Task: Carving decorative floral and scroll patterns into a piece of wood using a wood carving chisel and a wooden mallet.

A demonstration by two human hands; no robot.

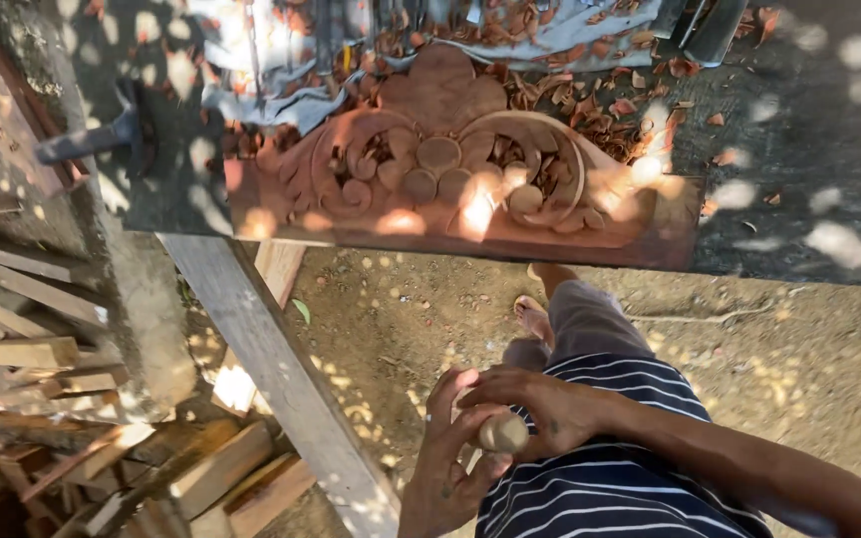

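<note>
Nearest, the left hand [447, 468] and right hand [540, 403] close together around a rounded wooden handle [502, 433] at the person's waist, well short of the carved panel [450, 174]; loose fingers could drop it.

We saw a reddish-brown carved wood panel [450, 169] with curly leaf and round bump shapes cut into it. Orange-brown wood chips [590, 95] lay behind it. The table [799, 130] was dark grey with pale spots of sunlight. The shirt [610, 468] was dark blue with thin white stripes. The trousers [590, 319] were grey. The round knob [503, 432] between the hands was light tan. The ground [749, 349] was sandy brown with yellow flecks. The wood scraps [102, 438] were pale yellow and brown.
</note>
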